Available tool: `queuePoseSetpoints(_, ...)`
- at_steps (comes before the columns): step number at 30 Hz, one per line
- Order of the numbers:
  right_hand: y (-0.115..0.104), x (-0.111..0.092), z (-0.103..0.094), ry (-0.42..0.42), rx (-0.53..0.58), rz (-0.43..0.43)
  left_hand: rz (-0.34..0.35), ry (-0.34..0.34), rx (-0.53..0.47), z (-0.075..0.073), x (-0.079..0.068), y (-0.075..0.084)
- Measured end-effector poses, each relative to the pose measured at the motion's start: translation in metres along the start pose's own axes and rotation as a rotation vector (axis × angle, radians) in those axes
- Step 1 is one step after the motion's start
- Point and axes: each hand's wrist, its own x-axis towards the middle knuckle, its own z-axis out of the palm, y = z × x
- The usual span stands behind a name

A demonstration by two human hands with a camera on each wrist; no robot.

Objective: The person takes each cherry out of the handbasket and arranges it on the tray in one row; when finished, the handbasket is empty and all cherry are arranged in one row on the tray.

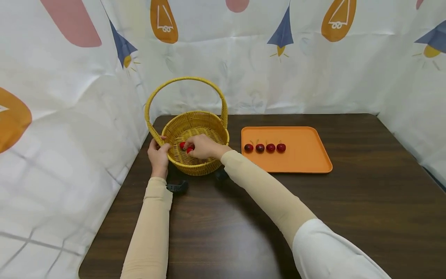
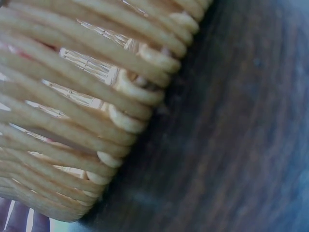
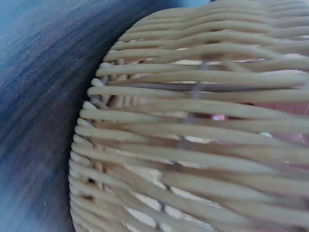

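Observation:
A yellow wicker basket with a tall hoop handle stands at the table's back left. My left hand grips its left rim where the handle joins, thumb over the edge; some left fingers show past the weave in the left wrist view. Reaching over the near rim, my right hand is inside the basket and pinches a small bright red fruit. Another red fruit lies beside it, partly covered by the fingers. In the right wrist view the basket wall hides most of the hand.
Right of the basket, an orange tray holds a row of several dark red cherries with stems. The dark wooden table ends against a patterned white cloth at the back and sides.

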Motion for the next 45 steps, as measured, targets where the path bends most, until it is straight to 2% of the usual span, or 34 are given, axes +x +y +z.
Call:
queuePoseSetpoints(4, -0.004, -0.014, -0.011, 0.003, 0.020, -0.030, -0.010, 0.013, -0.014, -0.002, 0.002, 0.000)
queuePoseSetpoints(8, -0.003, -0.031, -0.018, 0.059, 0.038, -0.064, -0.010, 0.014, -0.021, -0.002, 0.003, 0.000)
queuePoseSetpoints(18, 0.019, -0.077, -0.024, 0.314, 0.143, -0.040, -0.015, 0.008, -0.026, 0.000, 0.000, 0.001)
queuePoseSetpoints(25, 0.043, -0.100, -0.029, 0.466, 0.248, -0.072, -0.016, 0.007, -0.027, -0.002, 0.002, 0.000)
queuePoseSetpoints(29, 0.056, -0.117, -0.033, 0.488, 0.262, -0.036, -0.020, -0.001, -0.021, -0.001, 0.002, 0.001)
queuePoseSetpoints(35, 0.070, -0.141, -0.034, 0.513, 0.185, 0.006, -0.022, -0.011, -0.003, 0.000, 0.002, 0.001)
queuePoseSetpoints(45, 0.093, -0.159, -0.035, 0.562, 0.247, 0.125, -0.043, -0.015, -0.018, 0.000, 0.003, 0.002)
